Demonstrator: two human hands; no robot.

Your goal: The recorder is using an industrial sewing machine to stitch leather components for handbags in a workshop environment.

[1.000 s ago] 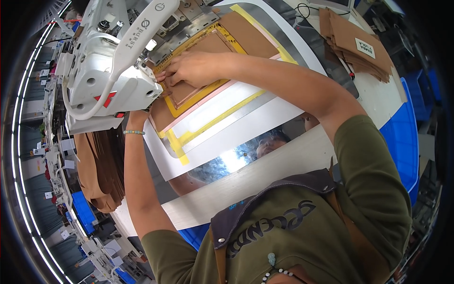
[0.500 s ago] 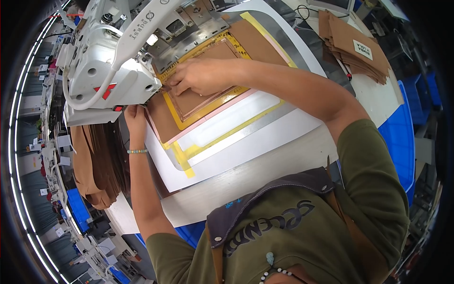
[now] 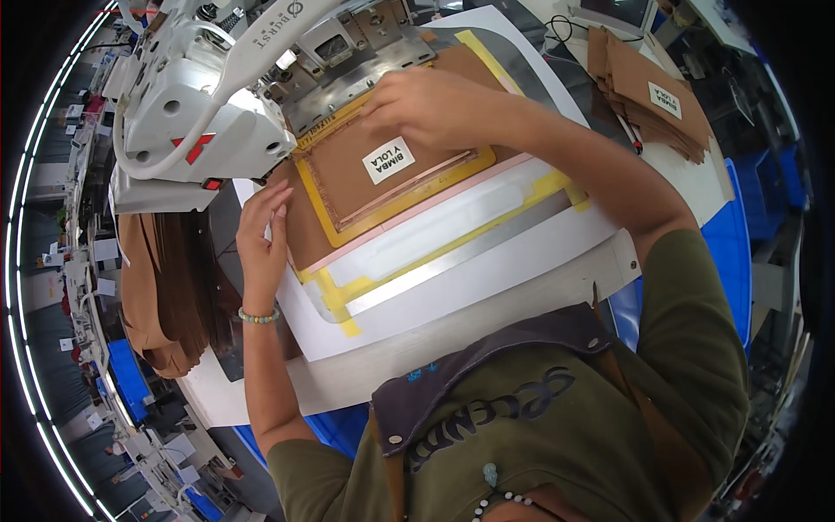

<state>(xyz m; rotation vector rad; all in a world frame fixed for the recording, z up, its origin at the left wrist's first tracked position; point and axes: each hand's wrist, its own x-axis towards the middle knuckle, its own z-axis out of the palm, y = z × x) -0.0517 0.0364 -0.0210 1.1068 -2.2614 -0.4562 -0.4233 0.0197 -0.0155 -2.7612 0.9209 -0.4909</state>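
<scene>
Moved curled right hand (image 3: 424, 109) from over dark-lettered label (image 3: 389, 160), cannot tell if gripping; opened left hand (image 3: 263, 230) near frame (image 3: 409, 201).

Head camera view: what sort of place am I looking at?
Probably a sewing workshop or factory. A white machine, apparently for industrial sewing, stands beside a brown panel in a yellow frame; more brown pieces lie stacked at right, and workstations seem to line the left.
</scene>
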